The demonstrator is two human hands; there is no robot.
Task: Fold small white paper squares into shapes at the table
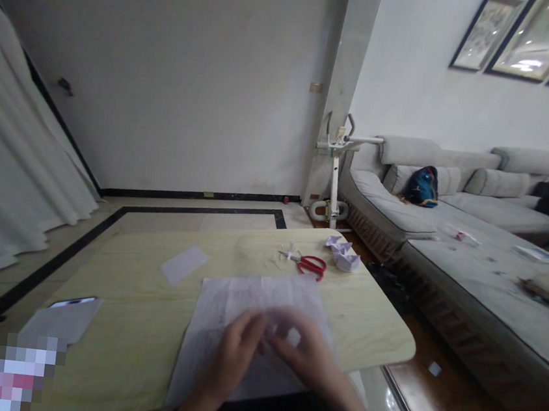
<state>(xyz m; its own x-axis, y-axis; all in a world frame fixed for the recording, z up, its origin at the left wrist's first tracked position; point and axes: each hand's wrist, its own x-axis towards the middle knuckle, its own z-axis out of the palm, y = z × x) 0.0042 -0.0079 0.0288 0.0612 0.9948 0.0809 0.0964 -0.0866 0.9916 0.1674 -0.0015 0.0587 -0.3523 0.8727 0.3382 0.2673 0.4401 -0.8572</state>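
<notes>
My left hand (243, 339) and my right hand (301, 346) meet over a large creased sheet of paper (217, 304) on the wooden table. The fingers of both are curled and pinched together. Between them a small whitish piece of paper (294, 336) shows, partly hidden by the fingers and blurred. Beyond the sheet lie red-handled scissors (311, 266), their blades pointing left. Several folded paper shapes (346, 260) in pale lilac stand at the table's far right corner. A flat blank slip of paper (184, 264) rests to the left.
On the table's left side a phone (73, 302) lies on paper sheets (78, 325). The table (126, 353) has a rounded right edge. A grey sofa (464, 265) with a blue bag (424, 185) stands at right, beside a white exercise machine (335, 179).
</notes>
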